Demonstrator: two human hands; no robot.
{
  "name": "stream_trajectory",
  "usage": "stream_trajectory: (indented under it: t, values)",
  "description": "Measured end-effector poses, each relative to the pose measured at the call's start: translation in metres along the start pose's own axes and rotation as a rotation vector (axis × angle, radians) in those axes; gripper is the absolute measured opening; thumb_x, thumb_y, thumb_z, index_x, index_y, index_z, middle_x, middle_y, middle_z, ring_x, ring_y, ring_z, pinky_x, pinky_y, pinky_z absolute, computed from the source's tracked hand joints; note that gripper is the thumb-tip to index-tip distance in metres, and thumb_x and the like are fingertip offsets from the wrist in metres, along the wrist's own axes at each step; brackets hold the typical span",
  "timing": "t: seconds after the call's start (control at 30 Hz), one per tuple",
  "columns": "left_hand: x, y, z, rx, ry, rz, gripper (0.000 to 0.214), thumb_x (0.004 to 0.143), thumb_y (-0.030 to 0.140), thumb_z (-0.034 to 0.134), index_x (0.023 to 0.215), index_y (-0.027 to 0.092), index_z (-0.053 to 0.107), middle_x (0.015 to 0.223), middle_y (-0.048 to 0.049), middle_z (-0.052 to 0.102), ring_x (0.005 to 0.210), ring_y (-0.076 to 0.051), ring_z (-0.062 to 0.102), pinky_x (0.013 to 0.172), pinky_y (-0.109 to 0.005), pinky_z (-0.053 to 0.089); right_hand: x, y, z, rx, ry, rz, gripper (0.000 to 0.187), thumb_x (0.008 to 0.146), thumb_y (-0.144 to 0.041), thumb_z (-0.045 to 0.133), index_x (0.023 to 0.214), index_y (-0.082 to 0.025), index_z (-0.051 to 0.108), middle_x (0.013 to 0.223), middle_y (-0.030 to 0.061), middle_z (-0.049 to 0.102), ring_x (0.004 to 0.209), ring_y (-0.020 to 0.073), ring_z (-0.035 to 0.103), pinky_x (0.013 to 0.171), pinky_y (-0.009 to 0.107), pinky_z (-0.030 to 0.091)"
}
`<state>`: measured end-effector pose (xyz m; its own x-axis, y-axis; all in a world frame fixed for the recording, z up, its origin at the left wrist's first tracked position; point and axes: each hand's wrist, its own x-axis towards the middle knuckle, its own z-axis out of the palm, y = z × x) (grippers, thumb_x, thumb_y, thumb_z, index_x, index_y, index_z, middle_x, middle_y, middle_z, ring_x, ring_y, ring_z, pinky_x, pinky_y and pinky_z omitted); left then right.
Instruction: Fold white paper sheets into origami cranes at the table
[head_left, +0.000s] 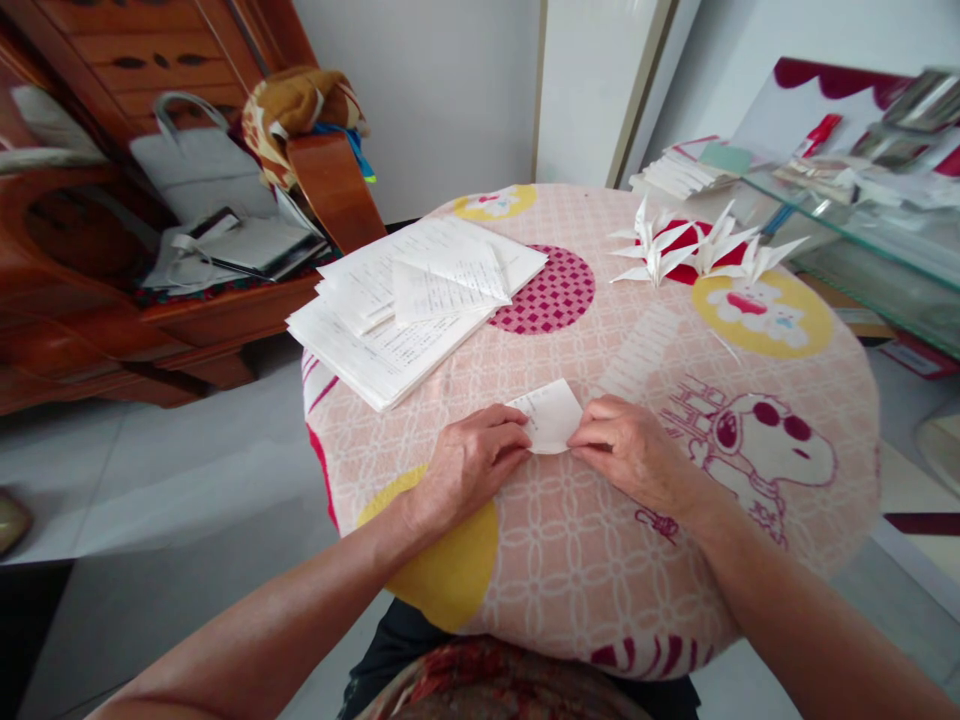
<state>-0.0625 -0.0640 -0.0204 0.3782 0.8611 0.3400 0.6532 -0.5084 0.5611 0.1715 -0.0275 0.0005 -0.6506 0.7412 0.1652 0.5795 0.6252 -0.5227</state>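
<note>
Between my two hands is a small folded sheet of white paper (553, 412) with faint writing on it, low over the cloth-covered table. The fingers of my left hand (480, 450) pinch its left edge. On the opposite side, my right hand (626, 445) grips the lower right corner between thumb and fingers. Farther off, at the back right of the table, several folded white paper cranes (697, 245) stand close together on a red patch. A stack of written sheets (420, 350) lies to the left, with a loosely folded sheet (450, 280) on top.
A patterned cloth (570, 560) covers the round table. A paper strip (641, 350) lies beyond my right hand. At the right stands a glass shelf (862, 235) with papers and metalware. A wooden chair (337, 190) at the left holds a grey bag (199, 165) and cloths.
</note>
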Motion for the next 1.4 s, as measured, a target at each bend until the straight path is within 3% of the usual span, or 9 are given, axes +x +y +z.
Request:
stream_trajectory:
  t: [0.23,0.7,1.4]
  values:
    - [0.008,0.002,-0.004,-0.071,-0.031,-0.111,0.014,0.091,0.018,0.061,0.079,0.017,0.069,0.102,-0.0051,0.072,0.086,-0.015,0.069,0.079,-0.027,0.055,0.003,-0.001,0.002,0.059,0.006,0.123,0.018,0.087,-0.012,0.064,0.072,-0.019,0.073,0.076,0.0046,0.064,0.077,0.0178,0.058,0.07,0.029,0.042]
    - [0.021,0.004,0.005,0.097,-0.058,-0.216,0.016,0.085,0.014,0.063,0.069,0.014,0.059,0.088,-0.004,0.063,0.061,-0.009,0.054,0.058,-0.023,0.044,0.011,-0.008,0.011,-0.03,0.073,0.287,0.019,0.083,-0.011,0.064,0.065,-0.017,0.06,0.072,0.0038,0.061,0.073,0.0172,0.056,0.069,0.029,0.039]
    - [0.031,0.003,0.003,0.114,-0.13,-0.274,0.021,0.083,0.013,0.064,0.064,0.014,0.055,0.081,-0.0019,0.058,0.063,-0.01,0.052,0.061,-0.025,0.04,0.021,-0.012,0.006,-0.115,-0.005,0.386,0.018,0.084,-0.015,0.063,0.065,-0.017,0.063,0.071,0.005,0.064,0.068,0.0161,0.055,0.064,0.028,0.034]
